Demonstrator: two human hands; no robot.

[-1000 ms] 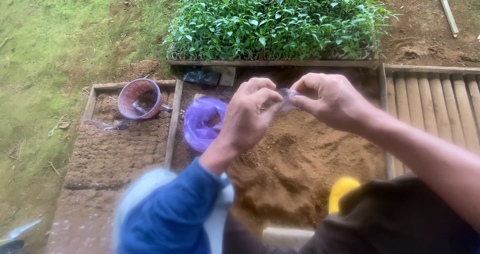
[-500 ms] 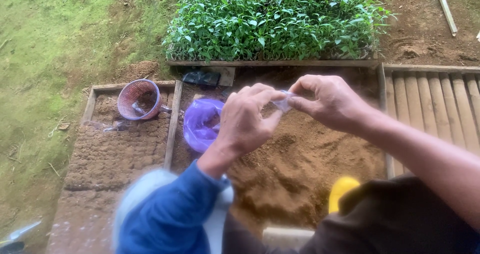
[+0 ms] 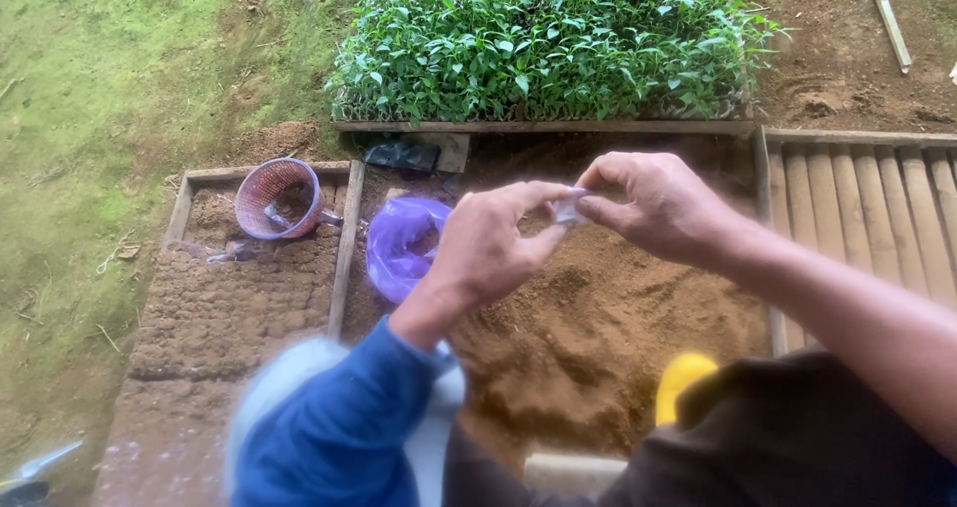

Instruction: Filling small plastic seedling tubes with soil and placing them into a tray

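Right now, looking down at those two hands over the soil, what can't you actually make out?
- Small clear item, head view: pinched between left hand and right hand; fingers cover most, too small to identify.
- Purple bag: left hand hides its right side; contents unseen.
- Yellow object: dark clothing covers its lower part.
- Pink basket: contents too small to tell.
- Blue sleeve: blurred.

Left hand (image 3: 488, 253) and right hand (image 3: 653, 208) meet mid-frame, fingertips pinching a small clear plastic bag (image 3: 569, 208) between them, above a heap of brown soil (image 3: 598, 338). Purple bag (image 3: 399, 248) lies left of the hands, pink basket (image 3: 277, 198) further left in a wooden frame (image 3: 344, 238). Green seedlings (image 3: 548, 43) at far side. Yellow object (image 3: 681, 382) near right.
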